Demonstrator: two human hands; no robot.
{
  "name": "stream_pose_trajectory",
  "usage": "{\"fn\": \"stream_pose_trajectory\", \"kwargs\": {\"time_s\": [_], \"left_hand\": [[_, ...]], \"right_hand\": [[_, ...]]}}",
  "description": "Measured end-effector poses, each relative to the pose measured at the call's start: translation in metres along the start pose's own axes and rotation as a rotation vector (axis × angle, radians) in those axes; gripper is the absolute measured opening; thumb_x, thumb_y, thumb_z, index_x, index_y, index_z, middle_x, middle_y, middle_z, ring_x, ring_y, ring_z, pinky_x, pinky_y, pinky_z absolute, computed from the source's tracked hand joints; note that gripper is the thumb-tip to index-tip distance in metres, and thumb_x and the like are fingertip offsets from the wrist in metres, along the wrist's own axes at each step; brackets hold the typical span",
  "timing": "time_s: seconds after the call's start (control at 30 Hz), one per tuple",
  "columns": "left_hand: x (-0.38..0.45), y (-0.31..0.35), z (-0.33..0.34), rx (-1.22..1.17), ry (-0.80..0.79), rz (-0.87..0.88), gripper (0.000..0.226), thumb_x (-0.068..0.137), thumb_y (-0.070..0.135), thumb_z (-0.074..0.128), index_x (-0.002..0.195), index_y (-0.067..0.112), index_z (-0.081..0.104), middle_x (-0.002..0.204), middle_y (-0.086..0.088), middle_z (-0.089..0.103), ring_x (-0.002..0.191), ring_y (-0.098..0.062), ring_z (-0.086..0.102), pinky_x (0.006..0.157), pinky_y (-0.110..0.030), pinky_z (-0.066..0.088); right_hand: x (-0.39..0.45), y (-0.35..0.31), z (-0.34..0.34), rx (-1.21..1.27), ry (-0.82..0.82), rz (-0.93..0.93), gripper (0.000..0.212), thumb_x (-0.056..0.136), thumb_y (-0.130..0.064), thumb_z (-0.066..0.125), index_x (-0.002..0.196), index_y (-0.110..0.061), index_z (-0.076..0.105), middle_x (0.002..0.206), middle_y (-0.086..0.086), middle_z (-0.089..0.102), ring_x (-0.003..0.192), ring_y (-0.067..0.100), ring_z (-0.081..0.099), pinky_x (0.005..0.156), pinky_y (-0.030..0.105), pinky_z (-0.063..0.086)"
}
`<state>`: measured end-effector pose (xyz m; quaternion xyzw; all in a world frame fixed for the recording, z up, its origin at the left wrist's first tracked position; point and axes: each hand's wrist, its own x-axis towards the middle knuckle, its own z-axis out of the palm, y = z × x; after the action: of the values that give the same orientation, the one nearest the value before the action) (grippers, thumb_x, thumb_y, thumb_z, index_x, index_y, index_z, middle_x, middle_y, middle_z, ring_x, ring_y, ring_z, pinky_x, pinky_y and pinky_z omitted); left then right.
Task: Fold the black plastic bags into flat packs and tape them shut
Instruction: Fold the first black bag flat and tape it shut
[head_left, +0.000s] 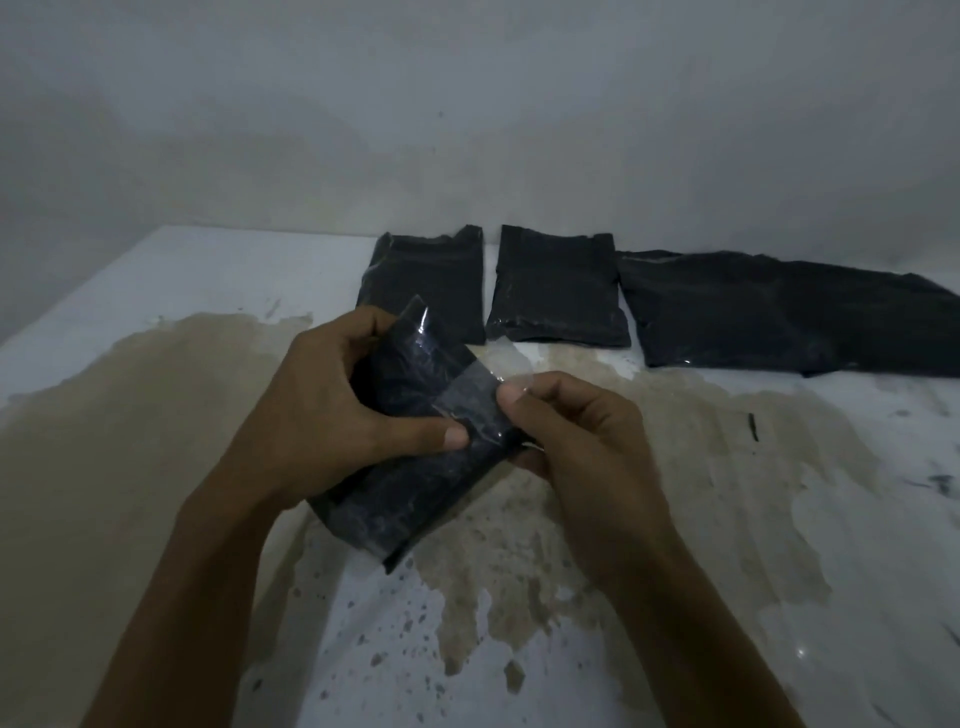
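Observation:
A folded black plastic bag pack (410, 499) is held above the table in front of me. My left hand (332, 400) grips its upper left part, thumb pressed across its face. My right hand (582, 441) holds the pack's right edge and pinches a strip of clear tape (488, 379) that runs across the pack; the strip's loose end sticks out past the edge. Another piece of clear tape (423, 317) shows at the pack's top end. Two flat black packs (431, 280) (556, 291) lie side by side at the back of the table.
A longer, less folded black bag (779, 317) lies at the back right. The white table (208, 270) has large worn brown patches. A small dark mark (751, 427) sits to the right. A pale wall rises behind the table.

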<state>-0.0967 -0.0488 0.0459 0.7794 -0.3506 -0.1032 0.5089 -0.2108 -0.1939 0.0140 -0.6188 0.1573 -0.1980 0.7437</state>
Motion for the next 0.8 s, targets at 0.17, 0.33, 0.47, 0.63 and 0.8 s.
{"fn": "stream_pose_trajectory", "kwargs": {"time_s": [0.17, 0.33, 0.47, 0.63, 0.8], "left_hand": [[-0.011, -0.002, 0.004, -0.119, 0.159, -0.031, 0.062, 0.048, 0.048, 0.086, 0.1, 0.022, 0.067, 0.096, 0.011, 0.075, 0.085, -0.008, 0.072, 0.07, -0.023, 0.059], [-0.011, 0.002, 0.014, -0.143, 0.275, -0.024, 0.054, 0.051, 0.033, 0.093, 0.096, 0.016, 0.069, 0.091, 0.007, 0.076, 0.08, -0.008, 0.073, 0.069, -0.025, 0.06], [-0.012, 0.002, 0.013, -0.14, 0.309, -0.025, 0.049, 0.055, 0.032, 0.086, 0.097, 0.016, 0.069, 0.09, 0.007, 0.075, 0.079, -0.007, 0.072, 0.068, -0.024, 0.06], [-0.014, 0.006, 0.011, -0.111, 0.318, 0.025, 0.046, 0.055, 0.026, 0.089, 0.096, 0.015, 0.07, 0.089, 0.012, 0.075, 0.079, -0.004, 0.072, 0.068, -0.019, 0.058], [-0.017, 0.012, 0.013, -0.1, 0.295, 0.07, 0.044, 0.056, 0.027, 0.088, 0.095, 0.021, 0.069, 0.093, 0.019, 0.073, 0.078, 0.003, 0.07, 0.066, -0.011, 0.054]], "right_hand": [[-0.007, 0.006, 0.017, -0.326, 0.206, -0.367, 0.014, 0.088, -0.013, 0.065, 0.102, -0.01, 0.064, 0.076, -0.006, 0.07, 0.072, 0.009, 0.069, 0.065, 0.022, 0.057], [-0.009, 0.011, 0.02, -0.495, 0.366, -0.642, 0.033, 0.086, -0.012, 0.069, 0.106, -0.026, 0.047, 0.085, -0.014, 0.06, 0.08, 0.005, 0.064, 0.063, 0.012, 0.051], [-0.008, 0.015, 0.017, -0.686, 0.415, -0.768, 0.014, 0.085, -0.01, 0.072, 0.097, -0.014, 0.066, 0.11, 0.008, 0.053, 0.103, 0.018, 0.054, 0.077, 0.024, 0.052], [-0.006, 0.019, 0.017, -0.801, 0.412, -0.8, 0.024, 0.088, -0.022, 0.065, 0.11, -0.014, 0.069, 0.124, 0.013, 0.053, 0.118, 0.026, 0.049, 0.088, 0.03, 0.048], [-0.007, 0.018, 0.016, -0.896, 0.433, -0.882, 0.023, 0.089, -0.021, 0.066, 0.107, -0.009, 0.072, 0.115, 0.013, 0.06, 0.113, 0.023, 0.047, 0.087, 0.035, 0.046]]}}
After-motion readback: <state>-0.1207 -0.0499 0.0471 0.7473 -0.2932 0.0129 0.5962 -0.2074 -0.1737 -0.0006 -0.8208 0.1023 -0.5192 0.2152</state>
